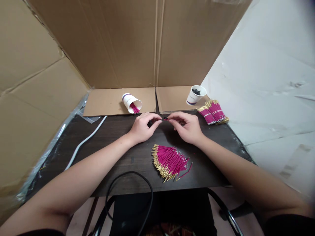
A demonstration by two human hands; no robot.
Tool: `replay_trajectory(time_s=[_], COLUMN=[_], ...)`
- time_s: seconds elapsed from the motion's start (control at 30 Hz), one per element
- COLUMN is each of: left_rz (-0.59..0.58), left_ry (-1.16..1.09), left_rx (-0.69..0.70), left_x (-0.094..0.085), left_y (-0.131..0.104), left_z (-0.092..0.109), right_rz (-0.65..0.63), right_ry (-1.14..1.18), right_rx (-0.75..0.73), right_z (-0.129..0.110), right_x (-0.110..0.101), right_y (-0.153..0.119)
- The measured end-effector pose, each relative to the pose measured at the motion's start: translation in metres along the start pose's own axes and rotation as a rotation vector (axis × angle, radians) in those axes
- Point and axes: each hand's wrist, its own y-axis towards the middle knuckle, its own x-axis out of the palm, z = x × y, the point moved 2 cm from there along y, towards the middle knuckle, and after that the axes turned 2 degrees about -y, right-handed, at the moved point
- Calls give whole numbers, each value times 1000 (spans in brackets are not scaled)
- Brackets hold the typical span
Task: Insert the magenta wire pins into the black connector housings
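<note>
My left hand [145, 127] and my right hand [186, 127] meet fingertip to fingertip over the dark table, thumb and forefinger pinched on each. A small black plastic piece [165, 118] spans the narrow gap, its left end at my left fingertips. A bit of magenta wire shows at my right fingertips, against the black piece; whether it is inside cannot be made out. Below my hands lies a fanned pile of magenta wires [169, 160] with gold terminals on one end and silvery tips on the other. One wire [185, 171] lies apart on the pile's right side.
A paper cup [128, 101] lies tipped with magenta wires inside. Another cup [190, 98], holding black pieces, stands at the back right. Banded wire bundles [213, 112] lie beside it. Cardboard [128, 46] walls the back. A white cable [83, 141] and a black cable [130, 172] run nearer me.
</note>
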Motion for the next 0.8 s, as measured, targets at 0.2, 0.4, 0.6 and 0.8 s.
replay_trajectory(time_s=[0.2,0.4,0.6,0.8], left_rz=[-1,11,9,2], left_ry=[10,7,5,2], left_rx=[-17,6,-9,-28], left_x=[0,-1,-1,-1], left_y=[0,0,1,1], left_z=[1,2,2,1], right_rz=[0,7,6,-16], right_ry=[7,8,-16,-183], right_rx=[6,5,-8,-79], right_z=[0,-1,-2,-5], right_x=[0,0,0,-7], right_y=[1,2,2,5])
